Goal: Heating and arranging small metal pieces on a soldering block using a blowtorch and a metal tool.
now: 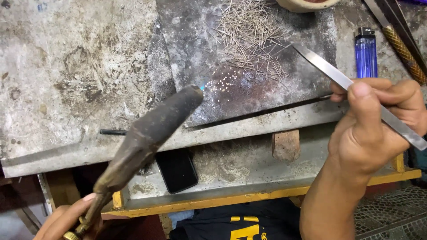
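My left hand grips the brass handle of a dark blowtorch at the lower left. Its nozzle points up and right, and a small blue flame shows at the tip. The flame reaches a cluster of tiny silvery beads on a dark slab. My right hand holds long steel tweezers, whose tip lies by a pile of thin metal wire bits on the slab.
A blue lighter lies at the upper right beside a patterned tool handle. A black phone rests on the lower ledge, near a small wooden block. A bowl rim sits at the top edge.
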